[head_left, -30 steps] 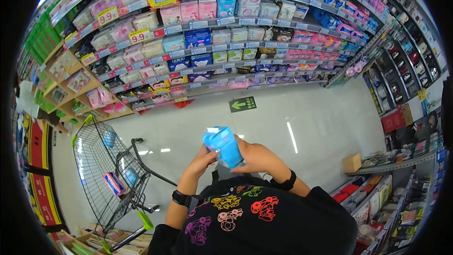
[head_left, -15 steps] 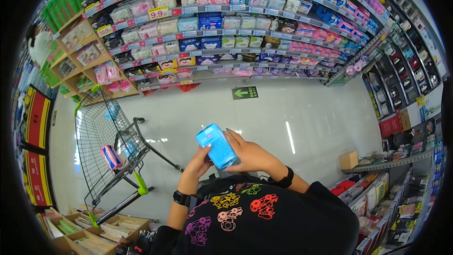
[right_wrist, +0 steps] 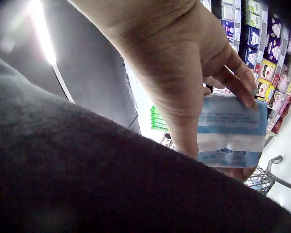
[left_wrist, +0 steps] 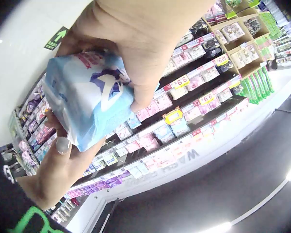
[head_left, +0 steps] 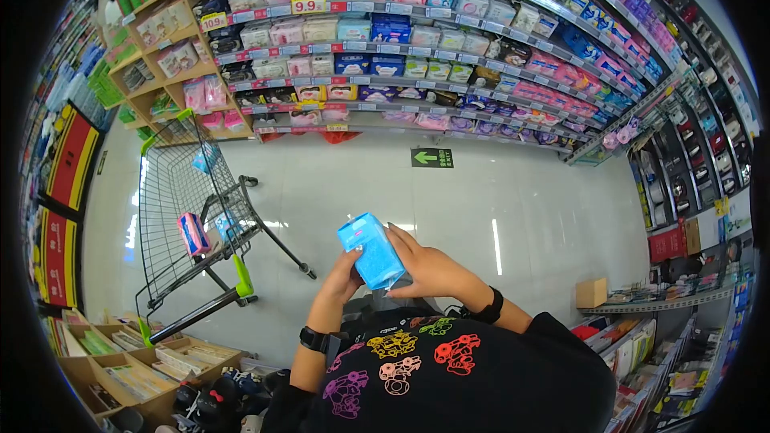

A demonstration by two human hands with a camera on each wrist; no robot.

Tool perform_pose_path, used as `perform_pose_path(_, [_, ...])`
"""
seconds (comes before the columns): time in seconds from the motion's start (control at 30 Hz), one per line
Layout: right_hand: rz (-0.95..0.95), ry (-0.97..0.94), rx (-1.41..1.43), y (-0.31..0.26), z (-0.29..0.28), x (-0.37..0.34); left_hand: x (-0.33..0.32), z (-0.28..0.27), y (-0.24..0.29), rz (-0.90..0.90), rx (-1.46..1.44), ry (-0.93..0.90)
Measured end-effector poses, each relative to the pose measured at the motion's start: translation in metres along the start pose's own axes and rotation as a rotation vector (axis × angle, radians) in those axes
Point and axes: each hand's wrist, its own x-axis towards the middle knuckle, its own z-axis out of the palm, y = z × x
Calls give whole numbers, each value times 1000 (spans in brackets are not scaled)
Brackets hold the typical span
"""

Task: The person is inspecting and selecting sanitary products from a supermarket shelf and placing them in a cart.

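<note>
Both hands hold a blue plastic-wrapped pack (head_left: 372, 253) in front of the chest in the head view. The left hand (head_left: 343, 277) grips its left side, thumb on the near face. Along the right side lies the right hand (head_left: 431, 267), fingers at the top edge and thumb low. The left wrist view shows the pack (left_wrist: 89, 97) with a printed end between the left hand (left_wrist: 140, 43) and the other hand's fingers. In the right wrist view, the right hand (right_wrist: 184, 82) spans the pack's (right_wrist: 230, 131) pale-banded face.
A wire shopping cart (head_left: 178, 216) with a pink pack (head_left: 193, 234) and blue packs stands at the left. Stocked shelves (head_left: 385, 54) cross the back. Wooden bins (head_left: 136, 381) lie at lower left, a rack (head_left: 666, 297) with a cardboard box (head_left: 592, 293) at right.
The pack has turned in the hands, its top now leaning left with another face up. The shelves have shifted rightward in view, and the cart has come nearer upright, with more of the lower-left bins showing.
</note>
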Motion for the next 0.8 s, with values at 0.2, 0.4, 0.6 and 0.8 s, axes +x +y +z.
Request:
perform_pose_path(0.2, [0, -51, 34, -5, 10, 1, -10, -11, -12, 51, -21, 48])
perform_pose_path(0.4, [-20, -33, 26, -2, 15, 5, -10, -17, -15, 75, -74, 55])
perform_pose_path(0.6, [22, 64, 65, 3, 9, 4, 2, 0, -4, 92, -38, 6])
perform_pose_path(0.8, [1, 134, 35, 9, -3, 6, 14, 12, 3, 107, -48, -11])
